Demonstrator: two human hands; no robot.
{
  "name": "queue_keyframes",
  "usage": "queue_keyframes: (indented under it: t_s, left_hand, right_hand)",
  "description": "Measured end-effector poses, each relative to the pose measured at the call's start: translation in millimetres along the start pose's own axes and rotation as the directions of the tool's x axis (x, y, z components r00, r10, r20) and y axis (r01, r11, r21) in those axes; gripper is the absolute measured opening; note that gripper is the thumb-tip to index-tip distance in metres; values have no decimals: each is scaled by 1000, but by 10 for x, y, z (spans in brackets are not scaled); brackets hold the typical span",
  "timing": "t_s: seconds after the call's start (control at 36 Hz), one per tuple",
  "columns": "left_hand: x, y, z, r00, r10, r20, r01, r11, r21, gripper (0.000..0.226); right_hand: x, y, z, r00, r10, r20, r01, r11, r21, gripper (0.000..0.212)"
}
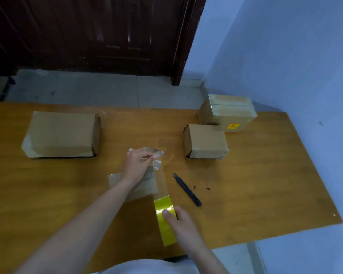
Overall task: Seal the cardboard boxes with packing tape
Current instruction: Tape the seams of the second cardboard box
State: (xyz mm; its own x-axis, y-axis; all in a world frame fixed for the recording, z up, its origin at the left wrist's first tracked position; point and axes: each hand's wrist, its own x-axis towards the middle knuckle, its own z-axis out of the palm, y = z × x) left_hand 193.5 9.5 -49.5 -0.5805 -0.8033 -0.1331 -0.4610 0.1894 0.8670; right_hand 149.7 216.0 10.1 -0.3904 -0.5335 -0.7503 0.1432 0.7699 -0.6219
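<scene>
Blue walls and a dark wooden door point(91, 30) back the scene, grey floor point(99, 89) under them. Orange-brown wooden bench point(265, 184) fills the lower frame. Big cardboard box point(61, 133) lies far left on it, flaps shut, well apart from the others. Taped box point(228, 111) with a yellow-red sticker sits at the far right corner, partly overhanging the bench edge; small plain box point(205, 140) just in front of it, touching or nearly so (can't tell). Small flat box point(135, 184) sits mid-bench near the person, mostly hidden under the left forearm. Yellow tape roll point(164, 220) is held on edge near the front edge; clear tape strip point(158, 175) runs from it up over the flat box toward the left hand. Right hand point(178, 220) grip: thumb on the roll's face, fingers wrapped behind it. Left hand point(138, 163) grip: fingertips pinching the crumpled free end of the strip, above the bench. Black utility knife point(187, 189) lies loose on the bench right of the strip, untouched. Two small dark specks point(201, 188) beside it.
</scene>
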Motion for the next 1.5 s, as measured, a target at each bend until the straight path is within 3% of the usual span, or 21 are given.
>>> queue_keyframes:
  t_s: [0.06,0.11,0.25,0.5,0.72,0.81,0.92,0.97,1.06,1.08,1.25,1.39,1.5]
  left_hand:
    - [5,-45,22,999,39,-3,-39,998,42,11]
    - [9,-63,38,998,66,-13,-65,996,65,13]
    - [6,-60,30,996,82,-35,-80,996,43,12]
    - [38,-71,43,997,43,-61,-39,997,66,13]
    - [38,-52,29,997,41,-66,-37,998,58,15]
    - [47,-34,19,998,21,-62,-17,998,63,16]
    - [52,-1,4,999,18,-45,-14,997,82,17]
    - [65,0,4,999,3,-38,1,996,89,17]
    - [83,-10,10,998,-56,-17,58,993,103,18]
    - [91,-13,11,997,-76,-9,76,992,102,18]
    - [217,-17,7,948,-296,120,286,954,95,14]
    - [327,-40,-22,868,-446,218,436,895,97,12]
    - [372,-3,-7,816,-523,248,484,851,204,23]
  right_hand:
    - [1,-25,-18,1000,24,10,-24,1000,10,22]
    - [44,-15,23,999,44,1,-44,999,22,56]
    - [108,54,88,1000,12,-12,-11,998,54,77]
    - [107,-43,69,1000,8,4,-8,999,36,62]
    - [157,0,114,1000,27,14,-27,999,31,81]
    - [136,-45,96,999,48,11,-48,998,29,65]
    - [146,-49,59,997,76,30,-78,996,48,65]
    - [144,-64,81,995,91,44,-94,993,65,72]
    - [315,157,91,992,109,61,-113,990,78,115]
    - [390,251,86,991,106,77,-113,990,85,120]
    - [315,40,76,990,108,89,-114,992,61,66]
    - [368,72,63,992,81,96,-88,994,67,64]
    - [409,99,52,992,66,105,-74,995,73,63]
